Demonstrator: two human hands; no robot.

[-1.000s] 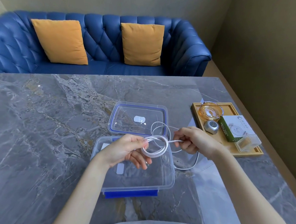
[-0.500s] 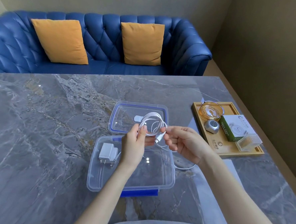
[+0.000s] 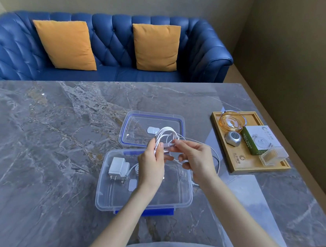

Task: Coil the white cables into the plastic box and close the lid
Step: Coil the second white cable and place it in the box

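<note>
The left hand (image 3: 152, 161) pinched the springy white cable (image 3: 164, 135) coil; the right hand (image 3: 192, 157) gripped its loose end beside. Light, prone to unwinding, I judged.

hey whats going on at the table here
A person is winding a thin white cable into a small coil above an open clear plastic box. The left hand holds the loops while the right hand pinches the cable near its end. A white plug adapter already lies in the box. The clear blue-rimmed lid lies on the table behind it, still off.
</note>
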